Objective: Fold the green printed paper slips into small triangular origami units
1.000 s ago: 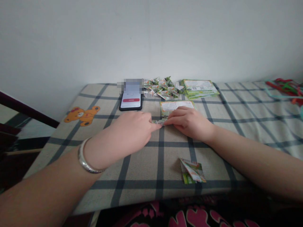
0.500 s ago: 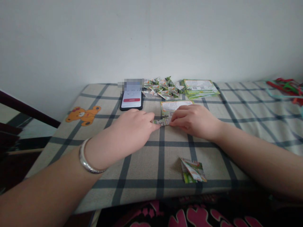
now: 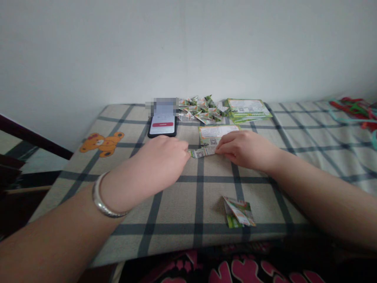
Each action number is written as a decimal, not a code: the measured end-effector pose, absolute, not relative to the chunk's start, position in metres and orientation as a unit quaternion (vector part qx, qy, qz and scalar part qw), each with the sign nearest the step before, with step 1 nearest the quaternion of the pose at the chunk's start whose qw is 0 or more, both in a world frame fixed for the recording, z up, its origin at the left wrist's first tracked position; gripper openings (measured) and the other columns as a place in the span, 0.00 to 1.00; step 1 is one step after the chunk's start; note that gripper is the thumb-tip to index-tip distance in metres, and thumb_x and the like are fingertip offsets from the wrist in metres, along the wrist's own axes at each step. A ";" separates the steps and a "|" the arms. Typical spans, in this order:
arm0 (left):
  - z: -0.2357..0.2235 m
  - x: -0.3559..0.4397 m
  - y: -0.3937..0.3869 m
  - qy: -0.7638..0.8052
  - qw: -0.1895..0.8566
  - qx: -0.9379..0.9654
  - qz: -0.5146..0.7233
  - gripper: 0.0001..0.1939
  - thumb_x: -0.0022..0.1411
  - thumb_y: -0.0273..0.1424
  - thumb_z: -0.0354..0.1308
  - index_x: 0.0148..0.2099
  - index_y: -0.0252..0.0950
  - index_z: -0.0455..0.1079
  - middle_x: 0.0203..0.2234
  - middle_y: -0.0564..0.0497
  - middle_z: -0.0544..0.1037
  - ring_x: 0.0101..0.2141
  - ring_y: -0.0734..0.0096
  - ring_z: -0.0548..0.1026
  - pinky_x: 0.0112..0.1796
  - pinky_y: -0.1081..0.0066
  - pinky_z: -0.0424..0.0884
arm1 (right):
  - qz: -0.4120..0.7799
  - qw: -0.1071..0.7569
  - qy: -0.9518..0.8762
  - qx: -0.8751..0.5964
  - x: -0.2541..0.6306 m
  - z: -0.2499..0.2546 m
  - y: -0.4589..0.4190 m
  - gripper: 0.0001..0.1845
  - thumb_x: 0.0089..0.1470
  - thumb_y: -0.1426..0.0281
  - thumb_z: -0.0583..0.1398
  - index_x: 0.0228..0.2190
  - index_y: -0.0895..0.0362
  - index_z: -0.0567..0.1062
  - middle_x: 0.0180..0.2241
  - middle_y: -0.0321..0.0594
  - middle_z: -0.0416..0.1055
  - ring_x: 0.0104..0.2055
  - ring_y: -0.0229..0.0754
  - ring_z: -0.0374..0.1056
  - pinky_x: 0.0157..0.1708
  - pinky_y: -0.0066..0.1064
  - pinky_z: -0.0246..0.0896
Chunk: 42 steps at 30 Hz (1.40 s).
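Observation:
A narrow folded paper strip (image 3: 204, 152), printed in green and white, stretches between my two hands over the checked tablecloth. My left hand (image 3: 165, 159), with a silver bangle at the wrist, pinches its left end. Its right end is pinched by the closed fingers of my right hand (image 3: 243, 147). Just behind the strip lies a printed leaflet (image 3: 216, 133), partly covered by my right hand. Closer to the table's front edge rests a folded paper piece (image 3: 239, 212), touched by neither hand.
Along the wall are a phone (image 3: 162, 124) with a lit screen, a heap of folded paper pieces (image 3: 203, 110) and a stack of leaflets (image 3: 249, 108). A bear cutout (image 3: 101, 144) lies at left. Red and green items (image 3: 353, 108) sit at far right.
My hands have moved slightly apart, so more of the paper strip shows between them. The view has shifted a little; the other things stay in place.

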State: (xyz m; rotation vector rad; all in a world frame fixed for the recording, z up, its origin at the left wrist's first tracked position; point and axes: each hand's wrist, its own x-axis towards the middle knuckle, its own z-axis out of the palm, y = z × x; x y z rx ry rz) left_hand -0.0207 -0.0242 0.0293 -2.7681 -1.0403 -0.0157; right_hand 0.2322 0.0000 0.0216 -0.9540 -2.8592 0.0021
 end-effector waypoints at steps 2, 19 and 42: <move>0.030 -0.019 -0.024 -0.356 0.109 -0.928 0.032 0.13 0.62 0.22 0.50 0.39 0.35 0.76 0.32 0.48 0.76 0.36 0.61 0.75 0.37 0.62 0.68 | -0.003 0.059 -0.944 -0.323 0.233 0.022 0.000 0.13 0.54 0.79 0.57 0.33 0.56 0.82 0.36 0.41 0.78 0.37 0.41 0.72 0.37 0.32 0.63; 0.020 0.003 -0.030 -0.407 0.184 -0.894 -0.037 0.10 0.65 0.29 0.50 0.34 0.35 0.70 0.28 0.47 0.74 0.31 0.57 0.75 0.27 0.62 0.67 | -0.014 0.149 -0.903 -0.402 0.225 0.012 0.002 0.12 0.54 0.76 0.54 0.30 0.57 0.78 0.33 0.42 0.74 0.38 0.45 0.69 0.39 0.33 0.59; 0.016 -0.002 -0.016 -0.416 0.154 -0.888 -0.119 0.05 0.64 0.32 0.57 0.42 0.37 0.71 0.35 0.51 0.76 0.37 0.61 0.75 0.33 0.64 0.67 | 0.004 0.241 -0.884 -0.401 0.227 0.003 0.007 0.08 0.54 0.73 0.58 0.38 0.58 0.74 0.40 0.44 0.74 0.43 0.47 0.69 0.44 0.37 0.64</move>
